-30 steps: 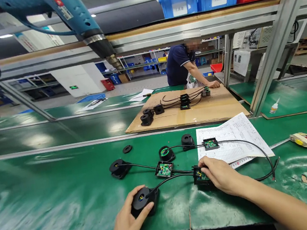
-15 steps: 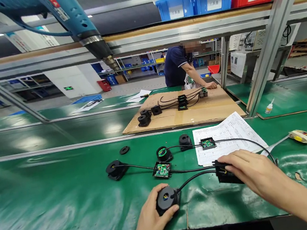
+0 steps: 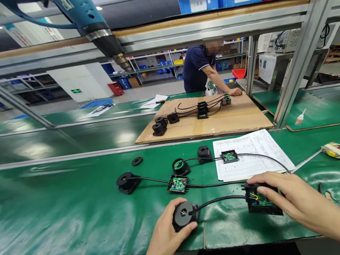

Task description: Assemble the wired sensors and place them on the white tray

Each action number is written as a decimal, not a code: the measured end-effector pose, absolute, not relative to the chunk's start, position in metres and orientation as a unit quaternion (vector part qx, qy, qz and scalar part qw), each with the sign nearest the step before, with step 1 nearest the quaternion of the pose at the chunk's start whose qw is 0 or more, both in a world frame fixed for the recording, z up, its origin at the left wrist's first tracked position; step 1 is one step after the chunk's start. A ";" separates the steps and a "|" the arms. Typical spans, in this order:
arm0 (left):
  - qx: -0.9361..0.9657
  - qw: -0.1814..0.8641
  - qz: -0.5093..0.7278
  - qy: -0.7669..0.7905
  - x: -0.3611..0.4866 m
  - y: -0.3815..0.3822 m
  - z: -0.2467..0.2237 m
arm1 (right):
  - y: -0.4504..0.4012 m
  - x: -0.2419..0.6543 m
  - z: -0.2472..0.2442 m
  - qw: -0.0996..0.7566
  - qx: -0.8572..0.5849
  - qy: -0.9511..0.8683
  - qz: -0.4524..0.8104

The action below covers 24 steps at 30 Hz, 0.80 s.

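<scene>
My left hand (image 3: 168,231) is closed around a round black housing (image 3: 184,215) near the green table's front edge. A black cable (image 3: 221,199) joins it to an open black box (image 3: 263,206) with a green circuit board inside. My right hand (image 3: 288,191) grips that box by its upper edge, thumb over the opening. Behind them lie a second open box (image 3: 178,183), cabled to a black housing (image 3: 127,182), and a third box (image 3: 229,156) on printed sheets (image 3: 257,163), cabled to a round housing with a green board (image 3: 180,166).
A black disc (image 3: 137,161), another black housing (image 3: 204,153) and a tape measure (image 3: 336,150) lie on the table. Overhead hangs a blue power drill (image 3: 81,13). Beyond a metal frame, a person (image 3: 196,71) leans on cardboard (image 3: 235,120) holding similar parts.
My right hand has shifted slightly right and down with the box, whose open side with the board now shows more. The whole view has tilted a little. My left hand still holds the housing.
</scene>
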<state>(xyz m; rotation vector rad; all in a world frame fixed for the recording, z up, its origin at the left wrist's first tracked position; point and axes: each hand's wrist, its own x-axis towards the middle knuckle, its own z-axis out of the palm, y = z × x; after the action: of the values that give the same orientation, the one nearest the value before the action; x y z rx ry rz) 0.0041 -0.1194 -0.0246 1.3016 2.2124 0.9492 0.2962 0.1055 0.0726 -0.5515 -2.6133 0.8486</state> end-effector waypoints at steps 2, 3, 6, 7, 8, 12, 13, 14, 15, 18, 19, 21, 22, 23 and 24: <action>0.489 0.208 0.343 0.775 0.012 -0.114 -0.025 | 0.114 0.309 0.080 0.142 -0.197 -0.937 0.251; 0.503 0.214 0.343 0.764 0.017 -0.109 -0.026 | 0.120 0.317 0.083 0.132 -0.202 -0.942 0.232; 0.548 0.221 0.339 0.732 0.039 -0.090 -0.028 | 0.145 0.346 0.084 0.110 -0.230 -0.944 0.209; 0.563 0.217 0.337 0.723 0.047 -0.082 -0.028 | 0.153 0.356 0.083 0.103 -0.241 -0.942 0.210; 0.577 0.209 0.335 0.715 0.055 -0.075 -0.028 | 0.161 0.366 0.081 0.095 -0.251 -0.940 0.213; 0.612 0.196 0.327 0.693 0.078 -0.051 -0.030 | 0.185 0.403 0.068 0.064 -0.283 -0.928 0.234; 0.617 0.199 0.325 0.689 0.082 -0.047 -0.030 | 0.189 0.411 0.064 0.053 -0.285 -0.925 0.244; 0.620 0.203 0.322 0.686 0.086 -0.043 -0.031 | 0.192 0.417 0.058 0.042 -0.285 -0.923 0.255; 0.622 0.207 0.318 0.685 0.089 -0.041 -0.031 | 0.194 0.423 0.053 0.028 -0.284 -0.920 0.271; 0.632 0.211 0.300 0.683 0.095 -0.037 -0.029 | 0.199 0.428 0.033 0.002 -0.289 -0.906 0.308; 0.637 0.209 0.293 0.681 0.096 -0.037 -0.028 | 0.200 0.425 0.027 0.005 -0.297 -0.902 0.312; 0.661 0.214 0.287 0.659 0.095 -0.037 -0.026 | 0.199 0.410 0.015 0.029 -0.310 -0.898 0.311; 0.679 0.224 0.291 0.636 0.092 -0.037 -0.025 | 0.197 0.398 0.010 0.043 -0.304 -0.899 0.312; 0.696 0.240 0.298 0.607 0.089 -0.036 -0.023 | 0.194 0.385 0.006 0.049 -0.286 -0.904 0.313; 0.709 0.262 0.307 0.578 0.086 -0.036 -0.021 | 0.190 0.370 0.002 0.050 -0.260 -0.912 0.314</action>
<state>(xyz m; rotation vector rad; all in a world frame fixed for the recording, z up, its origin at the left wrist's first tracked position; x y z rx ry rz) 0.0858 -0.0357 -0.0215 1.9194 1.5649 0.8313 0.3700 0.1898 0.0023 -0.7924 -2.7763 0.9549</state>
